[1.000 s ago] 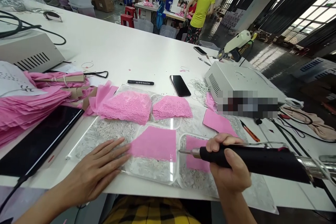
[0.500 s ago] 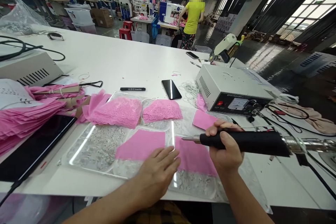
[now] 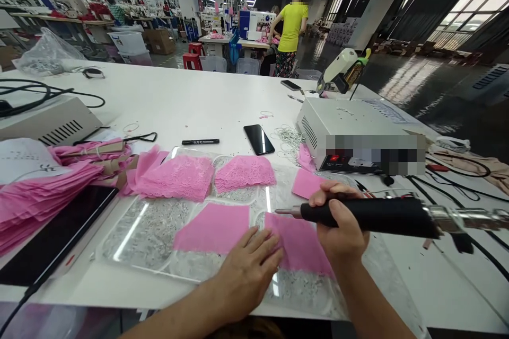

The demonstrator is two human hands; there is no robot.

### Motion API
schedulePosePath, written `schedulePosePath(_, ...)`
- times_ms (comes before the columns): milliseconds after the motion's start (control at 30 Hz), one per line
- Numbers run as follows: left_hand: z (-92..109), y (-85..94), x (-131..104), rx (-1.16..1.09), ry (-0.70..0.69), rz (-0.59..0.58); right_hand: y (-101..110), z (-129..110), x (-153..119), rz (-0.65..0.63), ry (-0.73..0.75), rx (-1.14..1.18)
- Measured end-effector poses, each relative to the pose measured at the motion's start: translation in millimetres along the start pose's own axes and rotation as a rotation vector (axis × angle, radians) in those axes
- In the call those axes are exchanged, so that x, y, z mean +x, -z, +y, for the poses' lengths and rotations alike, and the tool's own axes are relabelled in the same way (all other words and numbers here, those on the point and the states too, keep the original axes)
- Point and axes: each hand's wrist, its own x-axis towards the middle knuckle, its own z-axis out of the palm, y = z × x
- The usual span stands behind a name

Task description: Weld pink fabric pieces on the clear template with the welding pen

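Note:
My left hand (image 3: 254,265) lies flat with its fingers stretched out. The fingertips rest on the left edge of a pink fabric piece (image 3: 300,249), and nothing is gripped in them. My right hand (image 3: 344,222) is wrapped around a black-handled tool (image 3: 382,215) with a narrow metal tip, held level and pointing left. That tip hovers over or touches the top left corner of the same piece; I cannot tell which. A second flat pink piece (image 3: 217,228) lies to the left. Both pieces are on a clear, scuffed plastic template (image 3: 139,238).
Two stacks of pink lace, one left (image 3: 175,175) and one right (image 3: 245,172), sit behind. A grey control box (image 3: 350,116) with cables stands at right. A phone (image 3: 259,139), a marker (image 3: 200,142), a black tablet (image 3: 59,233) and bundled pink fabric (image 3: 47,196) surround the template.
My left hand has slid slightly right, onto the edge of the right pink piece. My right hand keeps its hold on the tool. The camera view has tilted a little.

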Motion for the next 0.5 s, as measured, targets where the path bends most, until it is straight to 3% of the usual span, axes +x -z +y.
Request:
schedulePosePath(233, 0.5, -4.3, 17.2, 0.054, -0.062, 0.030, 32.5, -22.4, 15.6, 0.196, 0.086, -0.053)
schedulePosePath(500, 3.5, -17.8, 29.9, 0.090, -0.073, -0.103, 59.9, -22.2, 10.7, 0.270, 0.077, -0.046)
